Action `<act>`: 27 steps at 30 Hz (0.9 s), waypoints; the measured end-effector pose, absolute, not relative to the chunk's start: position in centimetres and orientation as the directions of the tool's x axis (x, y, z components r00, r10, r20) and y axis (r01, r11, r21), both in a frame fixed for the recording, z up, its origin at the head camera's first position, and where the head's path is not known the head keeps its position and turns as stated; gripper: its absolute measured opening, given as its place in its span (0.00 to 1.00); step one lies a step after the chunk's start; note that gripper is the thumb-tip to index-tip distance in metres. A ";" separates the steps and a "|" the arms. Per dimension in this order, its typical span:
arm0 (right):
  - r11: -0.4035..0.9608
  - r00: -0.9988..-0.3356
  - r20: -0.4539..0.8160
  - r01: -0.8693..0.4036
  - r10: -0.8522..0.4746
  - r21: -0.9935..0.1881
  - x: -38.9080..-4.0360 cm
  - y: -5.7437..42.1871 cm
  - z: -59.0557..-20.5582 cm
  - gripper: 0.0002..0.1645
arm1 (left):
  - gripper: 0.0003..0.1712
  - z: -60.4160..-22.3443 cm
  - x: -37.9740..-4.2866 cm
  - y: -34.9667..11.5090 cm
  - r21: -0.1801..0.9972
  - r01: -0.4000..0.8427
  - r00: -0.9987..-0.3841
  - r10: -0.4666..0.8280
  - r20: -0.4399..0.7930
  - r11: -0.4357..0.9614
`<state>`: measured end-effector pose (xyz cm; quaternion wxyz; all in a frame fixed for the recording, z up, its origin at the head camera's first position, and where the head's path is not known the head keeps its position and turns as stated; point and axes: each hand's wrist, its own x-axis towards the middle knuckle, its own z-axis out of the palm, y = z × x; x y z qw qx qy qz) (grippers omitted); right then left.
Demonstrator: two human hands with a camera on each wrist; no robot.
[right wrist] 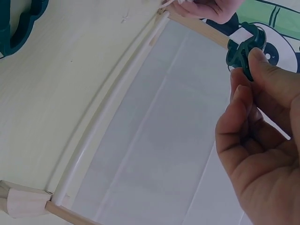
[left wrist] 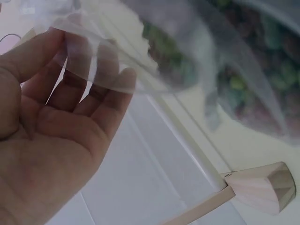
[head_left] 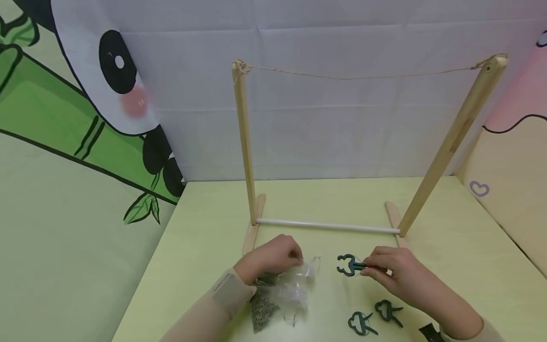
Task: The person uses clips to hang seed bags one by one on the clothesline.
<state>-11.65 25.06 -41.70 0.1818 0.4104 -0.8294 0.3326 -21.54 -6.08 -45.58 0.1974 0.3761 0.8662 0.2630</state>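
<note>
My left hand (head_left: 273, 259) pinches the top of a clear plastic bag (head_left: 295, 289) over the table. Small mottled green and brown pieces (left wrist: 258, 70) fill part of the bags, out of focus in the left wrist view. Between thumb and fingertips, my right hand (head_left: 395, 268) holds a dark green plant clip (head_left: 348, 265) by its handles, its rounded jaws pointing left. Two similar clips, one nearer (head_left: 361, 324) and one further right (head_left: 388, 312), lie on the table below the right hand.
Behind the hands stands a wooden frame with a left post (head_left: 244, 142), a leaning right post (head_left: 455, 142), a string (head_left: 342, 77) tied across the top and a white rod (head_left: 329, 224) low down. A black object (head_left: 430, 332) lies by the right wrist. Printed cloth walls surround the table.
</note>
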 end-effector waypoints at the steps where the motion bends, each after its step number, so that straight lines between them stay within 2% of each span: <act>1: 0.439 -0.594 0.579 -0.804 -0.559 -0.401 -11.7 25.1 -41.6 0.13 | 0.07 -45.5 -21.5 -6.2 0.616 0.544 -0.652 0.749 -0.116 0.570; 4: 0.440 -0.585 0.594 -0.809 -0.552 -0.389 -11.8 25.3 -41.3 0.11 | 0.07 -45.1 -21.5 -6.3 0.659 0.524 -0.694 0.719 -0.038 0.540; 9: 0.460 -0.559 0.634 -0.822 -0.535 -0.337 -12.2 26.2 -39.8 0.02 | 0.08 -43.8 -20.9 -6.1 0.710 0.506 -0.753 0.652 0.088 0.489; 10: 0.468 -0.554 0.642 -0.822 -0.530 -0.324 -12.3 26.4 -39.3 0.04 | 0.08 -43.5 -20.8 -6.0 0.718 0.505 -0.764 0.635 0.115 0.479; 17: 0.573 -0.526 0.682 -0.798 -0.509 -0.187 -13.2 28.2 -34.0 0.30 | 0.08 -40.9 -19.7 -4.7 0.816 0.448 -0.847 0.466 0.256 0.365; 22: 0.657 -0.507 0.685 -0.752 -0.523 -0.055 -13.8 29.6 -29.5 0.38 | 0.08 -38.7 -19.6 -3.1 0.866 0.415 -0.875 0.384 0.296 0.278; 27: 0.679 -0.472 0.671 -0.731 -0.572 0.064 -14.8 30.4 -25.6 0.43 | 0.07 -37.0 -19.8 -1.5 0.862 0.429 -0.874 0.367 0.320 0.269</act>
